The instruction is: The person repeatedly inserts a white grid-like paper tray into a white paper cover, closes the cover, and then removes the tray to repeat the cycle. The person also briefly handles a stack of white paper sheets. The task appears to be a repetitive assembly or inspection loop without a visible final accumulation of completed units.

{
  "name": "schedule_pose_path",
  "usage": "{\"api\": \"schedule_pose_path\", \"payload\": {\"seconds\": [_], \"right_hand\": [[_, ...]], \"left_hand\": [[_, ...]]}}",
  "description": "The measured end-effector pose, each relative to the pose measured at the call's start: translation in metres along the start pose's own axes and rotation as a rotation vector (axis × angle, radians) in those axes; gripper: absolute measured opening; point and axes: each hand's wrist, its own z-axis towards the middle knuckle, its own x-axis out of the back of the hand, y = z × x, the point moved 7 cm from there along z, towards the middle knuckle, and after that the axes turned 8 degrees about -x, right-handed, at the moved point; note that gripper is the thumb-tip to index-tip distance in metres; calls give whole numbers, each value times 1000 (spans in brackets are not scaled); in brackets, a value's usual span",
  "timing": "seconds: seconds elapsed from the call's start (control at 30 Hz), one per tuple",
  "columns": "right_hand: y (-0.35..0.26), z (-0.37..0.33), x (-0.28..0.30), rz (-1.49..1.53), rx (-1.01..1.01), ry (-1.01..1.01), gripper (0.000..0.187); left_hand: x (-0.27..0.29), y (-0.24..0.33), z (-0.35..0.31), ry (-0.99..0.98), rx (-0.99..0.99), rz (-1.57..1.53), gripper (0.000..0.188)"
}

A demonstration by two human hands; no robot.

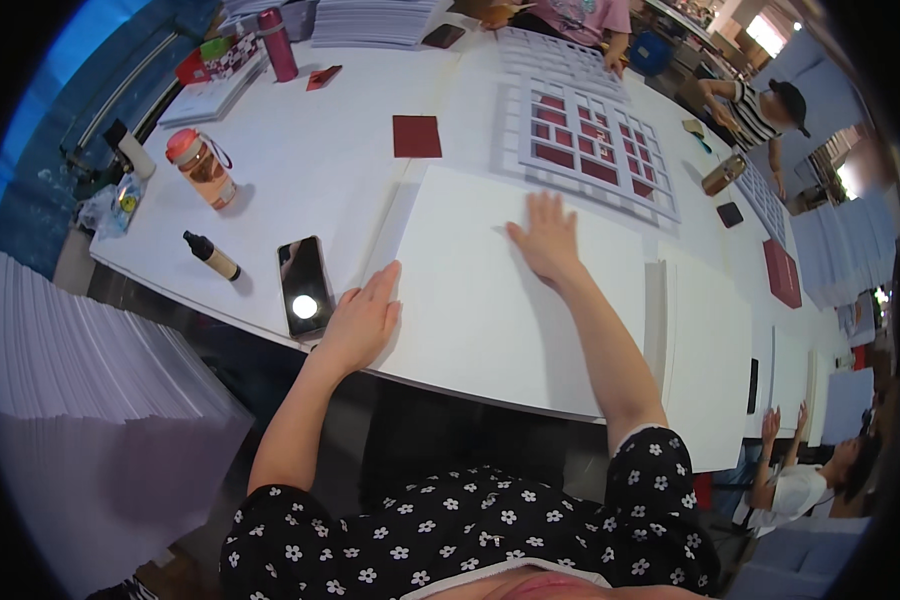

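Observation:
Flat on the table in front of me lies a large white sheet or board (500,300). My right hand (547,240) rests palm down near its far edge, fingers spread. At the sheet's left edge is my left hand (360,325), its fingers stretched forward along that side and holding nothing that I can see. Just left of that hand is a dark phone (304,288) with a bright reflection on its screen. Beyond my right hand sits a white lattice frame (595,145) with dark red showing through several openings.
A dark red square (417,137) lies past the sheet. Left are a small dark-capped bottle (212,256), a drink bottle (202,170) and a pink flask (277,46). Tall white stacks (100,400) stand beside the table. Co-workers are at the far and right sides.

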Motion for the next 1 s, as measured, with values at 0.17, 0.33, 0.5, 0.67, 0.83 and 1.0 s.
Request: {"api": "schedule_pose_path", "payload": {"seconds": [0.17,0.33,0.5,0.67,0.83,1.0], "right_hand": [[-98,28,-1,40,178,-24,73],[-140,48,-9,39,248,42,68],[-143,20,-6,18,305,79,61],[-154,-102,7,56,601,-23,65],[-144,-205,30,111,769,-120,82],[-138,-247,40,203,722,-89,93]], "left_hand": [[3,2,0,27,-11,-16,55],[0,0,-1,24,-24,16,56],[-1,-2,0,10,-2,-71,56],[-27,-31,-13,145,228,-892,61],[-22,-15,-46,206,338,-1167,57],[-31,2,-68,310,252,-822,55]]}}
